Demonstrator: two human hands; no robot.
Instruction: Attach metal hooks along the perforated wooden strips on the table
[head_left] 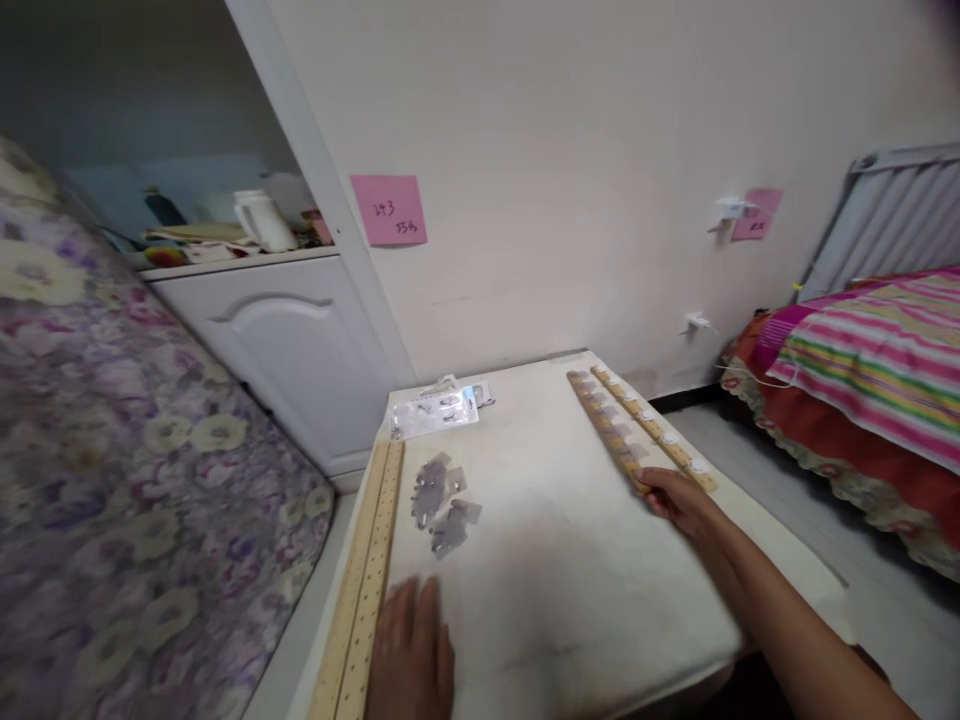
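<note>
My right hand [673,497] grips the near end of a wooden strip [606,430] on the right of the table, with small clear pieces along it. Just right of it lies a second wooden strip [649,424] carrying several small whitish pieces. My left hand [412,650] lies flat on the table with fingers stretched out, holding nothing. Beside it, along the left edge, are two long wooden strips [369,560] with rows of holes. Beyond that hand are two loose groups of small clear packets [433,490] with metal-looking bits, too small to name.
Clear blister packaging [435,410] lies at the table's back left corner. A wall stands behind the white tabletop [525,460]. Floral cloth [150,480] hangs close on the left, by a white cabinet [262,350]. A bed with a striped cover [885,340] is at right.
</note>
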